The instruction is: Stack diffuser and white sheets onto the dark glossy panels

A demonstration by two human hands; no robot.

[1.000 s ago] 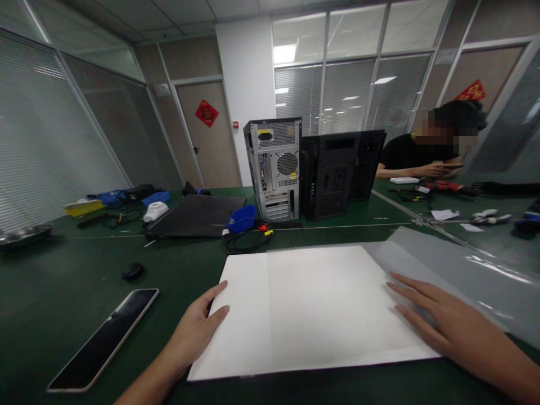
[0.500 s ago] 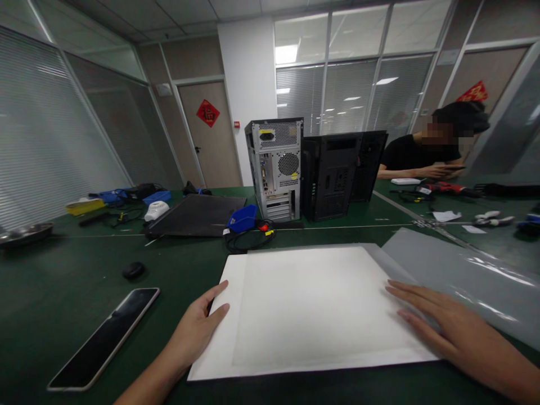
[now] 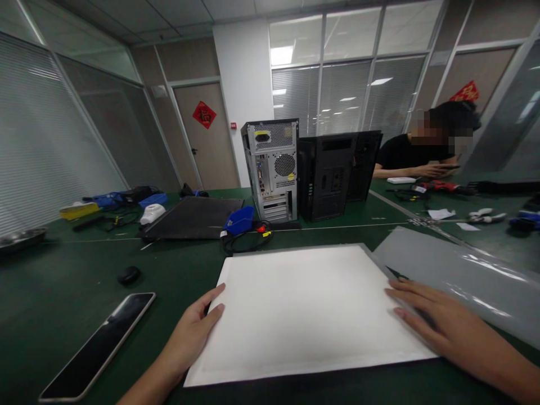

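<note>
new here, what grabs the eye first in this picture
Probably the bright white rectangular sheet front and centre, with the left hand at its left edge and the right hand at its right. Next, the upright silver-and-black metal computer tower behind it, rear facing the camera. Farther back, a red diamond-shaped sign on the tan door at left.

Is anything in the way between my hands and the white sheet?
Nothing visible: the left hand touches the sheet at its left edge, and the right hand is at its right edge.
</note>
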